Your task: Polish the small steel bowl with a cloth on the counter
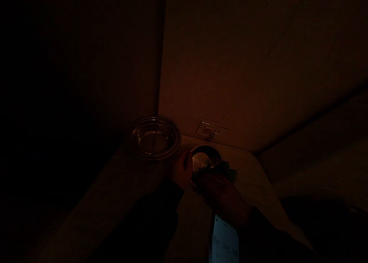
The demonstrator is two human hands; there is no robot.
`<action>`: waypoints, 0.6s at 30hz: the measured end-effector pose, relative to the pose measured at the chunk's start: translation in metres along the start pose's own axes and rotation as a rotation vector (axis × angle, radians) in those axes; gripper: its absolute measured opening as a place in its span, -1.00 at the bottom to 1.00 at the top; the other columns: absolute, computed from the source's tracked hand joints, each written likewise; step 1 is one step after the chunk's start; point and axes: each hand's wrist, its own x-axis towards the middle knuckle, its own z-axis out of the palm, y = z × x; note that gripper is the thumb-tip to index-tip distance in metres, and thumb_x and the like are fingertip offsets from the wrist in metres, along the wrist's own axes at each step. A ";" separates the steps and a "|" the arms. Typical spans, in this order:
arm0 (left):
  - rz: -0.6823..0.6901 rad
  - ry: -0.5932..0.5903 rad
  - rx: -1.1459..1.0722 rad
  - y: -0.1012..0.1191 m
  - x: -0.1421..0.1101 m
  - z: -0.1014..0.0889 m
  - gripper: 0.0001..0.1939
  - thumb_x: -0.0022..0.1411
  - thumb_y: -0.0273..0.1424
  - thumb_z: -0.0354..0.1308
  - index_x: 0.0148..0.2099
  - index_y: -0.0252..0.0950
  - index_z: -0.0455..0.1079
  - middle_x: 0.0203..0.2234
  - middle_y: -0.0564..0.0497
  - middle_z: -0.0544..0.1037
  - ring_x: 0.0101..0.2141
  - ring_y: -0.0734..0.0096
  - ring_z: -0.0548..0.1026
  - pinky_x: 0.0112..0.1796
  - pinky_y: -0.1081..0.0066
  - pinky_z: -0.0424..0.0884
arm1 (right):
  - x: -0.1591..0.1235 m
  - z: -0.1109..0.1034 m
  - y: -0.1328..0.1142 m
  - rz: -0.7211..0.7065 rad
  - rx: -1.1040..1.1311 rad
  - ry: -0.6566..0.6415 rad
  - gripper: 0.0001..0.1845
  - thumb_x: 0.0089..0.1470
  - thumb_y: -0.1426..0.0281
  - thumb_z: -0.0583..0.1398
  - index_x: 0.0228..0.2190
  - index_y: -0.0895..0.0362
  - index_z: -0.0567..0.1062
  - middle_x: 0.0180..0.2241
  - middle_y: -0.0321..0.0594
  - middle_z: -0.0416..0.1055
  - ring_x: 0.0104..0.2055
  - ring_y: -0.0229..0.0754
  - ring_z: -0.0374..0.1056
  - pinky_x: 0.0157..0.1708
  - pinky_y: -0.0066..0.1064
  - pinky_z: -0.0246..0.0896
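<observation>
The scene is very dark. A round metal bowl (201, 160) stands on the table, tilted or upright, I cannot tell which. My left hand (181, 170) grips its left side, with the thumb near the rim. My right hand (220, 192) is at the near right side of the bowl, closed on a dark green cloth (230, 173) that lies against the rim and partly inside. The fingers of my right hand are mostly lost in shadow.
Left of the bowl, a wide metal dish (153, 140) sits near the table's back left corner. A wall socket (211, 130) with something plugged in is just behind the bowl. A lit phone (225, 240) lies on the table (189, 224) below my right wrist. Walls rise behind.
</observation>
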 end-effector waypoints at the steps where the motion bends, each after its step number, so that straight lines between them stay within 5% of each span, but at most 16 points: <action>1: -0.014 0.006 0.000 0.000 0.000 0.000 -0.70 0.25 -0.37 -0.07 -0.10 -0.33 0.44 -0.23 -0.13 0.60 -0.21 0.28 0.56 -0.16 0.32 0.47 | 0.001 0.000 -0.002 0.004 0.004 -0.004 -0.59 0.12 0.51 0.08 0.03 0.21 0.35 -0.02 -0.01 0.40 0.01 -0.04 0.31 -0.01 -0.13 0.24; 6: -0.019 0.042 0.002 0.002 0.000 -0.001 -0.71 0.25 -0.37 -0.06 -0.13 -0.33 0.45 -0.28 -0.11 0.62 -0.27 0.30 0.57 -0.21 0.35 0.48 | 0.013 0.001 -0.011 0.042 0.002 -0.041 -0.66 0.19 0.39 0.07 -0.01 0.18 0.40 0.00 -0.06 0.39 0.05 -0.06 0.28 0.03 -0.15 0.18; 12: 0.012 0.047 -0.007 0.000 0.001 0.000 -0.73 0.24 -0.40 -0.04 -0.14 -0.31 0.45 -0.30 -0.07 0.62 -0.30 0.35 0.57 -0.24 0.41 0.47 | -0.001 -0.012 0.007 0.005 -0.184 -0.095 -0.59 0.12 0.44 0.15 0.02 -0.02 0.39 0.05 -0.14 0.35 0.09 0.04 0.23 0.07 0.05 0.02; 18: -0.014 0.044 -0.003 0.004 0.001 0.001 -0.73 0.25 -0.39 -0.06 -0.17 -0.31 0.45 -0.32 -0.08 0.61 -0.30 0.33 0.57 -0.25 0.39 0.46 | 0.003 0.004 0.001 -0.081 -0.140 -0.001 -0.59 0.12 0.53 0.10 0.03 0.17 0.36 -0.04 -0.07 0.43 -0.01 -0.06 0.32 -0.02 -0.14 0.20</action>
